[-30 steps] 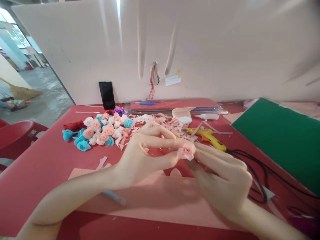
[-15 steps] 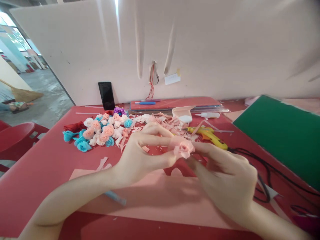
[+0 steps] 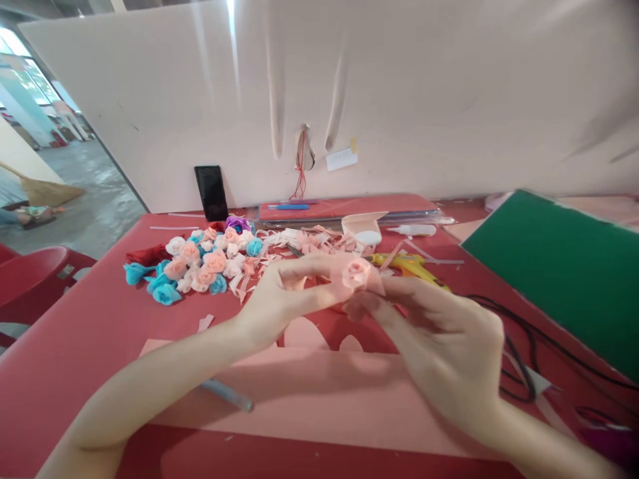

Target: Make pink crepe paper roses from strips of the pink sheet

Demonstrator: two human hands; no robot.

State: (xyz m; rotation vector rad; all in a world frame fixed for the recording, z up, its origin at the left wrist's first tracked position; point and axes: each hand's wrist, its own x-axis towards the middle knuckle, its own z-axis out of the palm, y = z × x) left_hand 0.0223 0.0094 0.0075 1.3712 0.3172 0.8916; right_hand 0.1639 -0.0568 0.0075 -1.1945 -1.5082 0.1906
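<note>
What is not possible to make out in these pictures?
All in the head view:
Base of the pink flower: hidden by its own petals.
Upper end of the bluish tube: behind the left forearm.
Yellow glue gun: handle end partly behind the right hand.
Any writing on the white slip: too small.

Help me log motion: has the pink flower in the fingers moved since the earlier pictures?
Yes: against the fixed white label, the held pink flower has moved up and somewhat left in the view.
</note>
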